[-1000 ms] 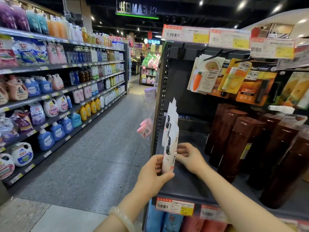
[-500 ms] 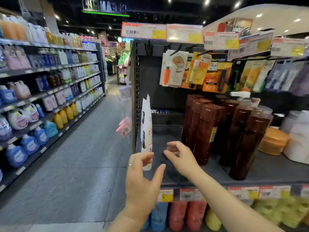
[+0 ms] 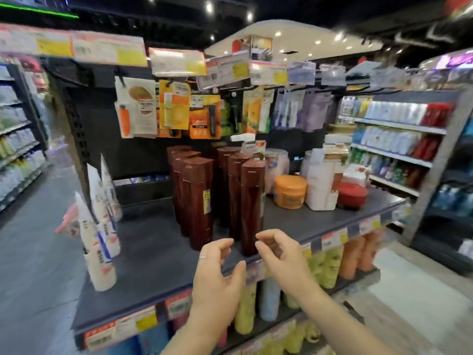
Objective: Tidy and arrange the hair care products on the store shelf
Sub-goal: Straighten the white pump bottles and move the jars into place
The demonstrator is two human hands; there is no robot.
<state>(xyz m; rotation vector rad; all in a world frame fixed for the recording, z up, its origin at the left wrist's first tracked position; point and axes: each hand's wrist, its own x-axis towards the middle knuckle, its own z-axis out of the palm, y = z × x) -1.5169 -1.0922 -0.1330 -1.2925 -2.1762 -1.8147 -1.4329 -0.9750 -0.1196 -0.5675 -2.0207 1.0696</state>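
Note:
A dark shelf board [image 3: 156,252] carries two rows of tall brown bottles [image 3: 198,201] in the middle. Several white tubes [image 3: 98,242] stand upright in a line along its left edge. My left hand [image 3: 217,272] and my right hand [image 3: 279,254] hover side by side at the front edge, right before the nearest brown bottle [image 3: 250,208]. Both hands hold nothing, fingers curled and apart. An orange jar [image 3: 290,192], white containers [image 3: 320,183] and a red tub [image 3: 352,196] sit at the shelf's right end.
Sachets and packets [image 3: 176,111] hang on hooks above the bottles under a row of price tags [image 3: 176,62]. Yellow, orange and blue bottles [image 3: 330,265] fill the shelf below. An aisle floor [image 3: 33,252] runs on the left; another stocked rack [image 3: 399,144] stands at right.
My left hand let go of the white tubes, which now stand at the shelf's left edge. Both hands moved right to the front brown bottle, and my view swung right.

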